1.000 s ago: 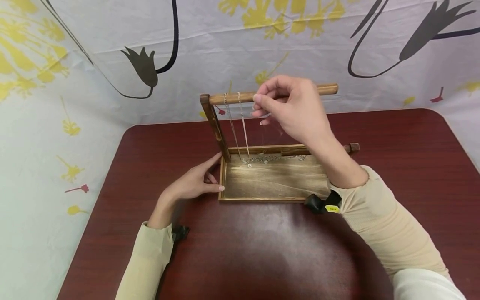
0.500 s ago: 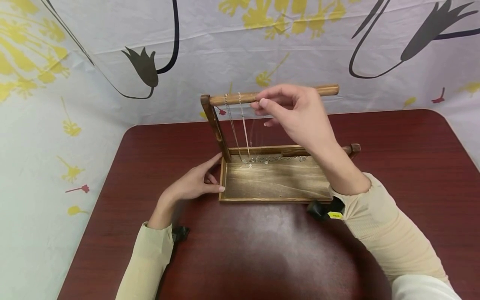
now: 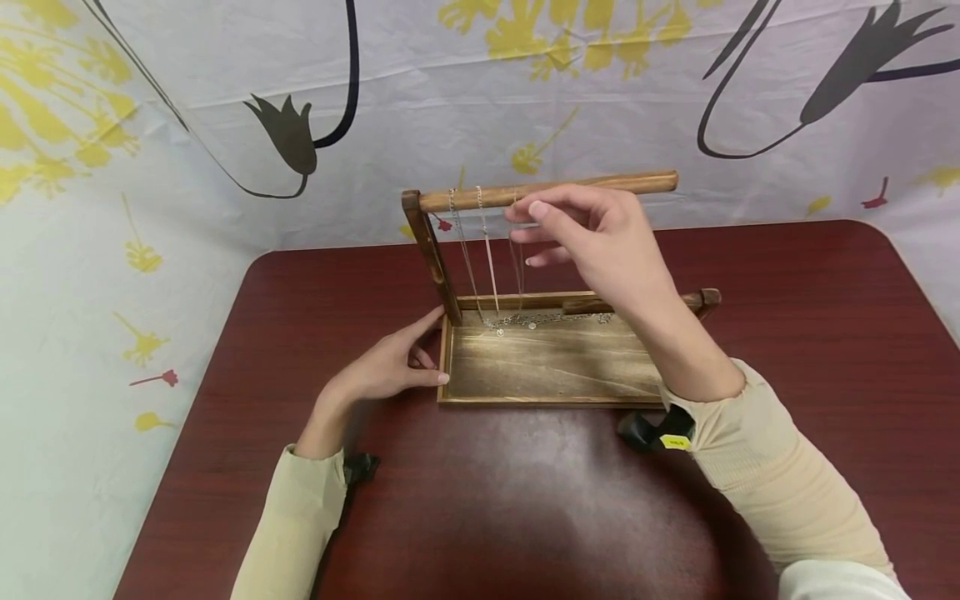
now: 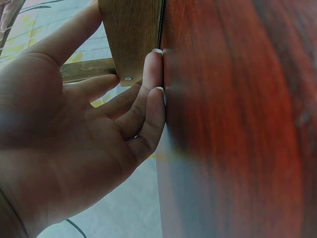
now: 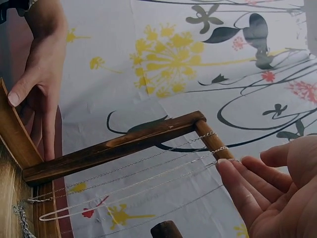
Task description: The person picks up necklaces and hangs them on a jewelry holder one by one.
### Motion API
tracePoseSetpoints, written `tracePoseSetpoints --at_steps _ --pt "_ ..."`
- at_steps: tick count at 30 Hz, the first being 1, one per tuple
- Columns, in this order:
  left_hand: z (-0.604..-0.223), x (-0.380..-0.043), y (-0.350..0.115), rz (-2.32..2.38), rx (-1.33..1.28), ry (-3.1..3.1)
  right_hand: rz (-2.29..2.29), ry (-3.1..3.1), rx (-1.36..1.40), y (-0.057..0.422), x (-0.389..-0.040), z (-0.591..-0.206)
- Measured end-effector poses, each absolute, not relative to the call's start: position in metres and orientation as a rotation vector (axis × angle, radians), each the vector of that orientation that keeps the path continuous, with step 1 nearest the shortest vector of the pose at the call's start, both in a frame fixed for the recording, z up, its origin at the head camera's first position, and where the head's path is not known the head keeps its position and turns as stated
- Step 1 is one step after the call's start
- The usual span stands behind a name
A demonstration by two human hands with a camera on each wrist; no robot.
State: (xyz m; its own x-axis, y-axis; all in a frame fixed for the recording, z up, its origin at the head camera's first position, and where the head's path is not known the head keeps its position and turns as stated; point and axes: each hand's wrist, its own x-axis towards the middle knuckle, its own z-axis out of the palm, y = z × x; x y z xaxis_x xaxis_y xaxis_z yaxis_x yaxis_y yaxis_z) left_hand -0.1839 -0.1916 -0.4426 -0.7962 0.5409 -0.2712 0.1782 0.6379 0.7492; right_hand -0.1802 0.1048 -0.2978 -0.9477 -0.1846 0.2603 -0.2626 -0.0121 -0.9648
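A wooden necklace stand has a tray (image 3: 555, 375), a left post (image 3: 431, 258) and a horizontal bar (image 3: 637, 182). Two silver necklaces (image 3: 490, 258) hang near the bar's left end, and a third thin necklace (image 3: 519, 271) hangs just right of them. My right hand (image 3: 611, 237) is beside that third chain, thumb apart from the fingers; in the right wrist view, fingertips (image 5: 228, 166) reach the bar at the chain. My left hand (image 3: 386, 360) rests spread against the tray's left end, thumb at the front corner, with its lower fingers near the tabletop in the left wrist view.
More tangled chains (image 3: 555, 318) lie along the tray's back edge, with small pendants. A capped post end (image 3: 708, 297) sticks out at the right rear. The dark red table (image 3: 525, 500) meets a flower-printed cloth (image 3: 420, 100) behind the stand.
My right hand has lowered slightly and its pinch has loosened at the bar. The third necklace now shows hanging from the bar. My left hand has stayed in place.
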Motion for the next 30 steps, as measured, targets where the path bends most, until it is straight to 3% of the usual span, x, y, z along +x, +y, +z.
tracePoseSetpoints --at_steps 30 --pt "-0.443 -0.184 -0.192 1.030 0.566 2.367 2.257 -2.109 0.488 0.141 -0.174 -0.313"
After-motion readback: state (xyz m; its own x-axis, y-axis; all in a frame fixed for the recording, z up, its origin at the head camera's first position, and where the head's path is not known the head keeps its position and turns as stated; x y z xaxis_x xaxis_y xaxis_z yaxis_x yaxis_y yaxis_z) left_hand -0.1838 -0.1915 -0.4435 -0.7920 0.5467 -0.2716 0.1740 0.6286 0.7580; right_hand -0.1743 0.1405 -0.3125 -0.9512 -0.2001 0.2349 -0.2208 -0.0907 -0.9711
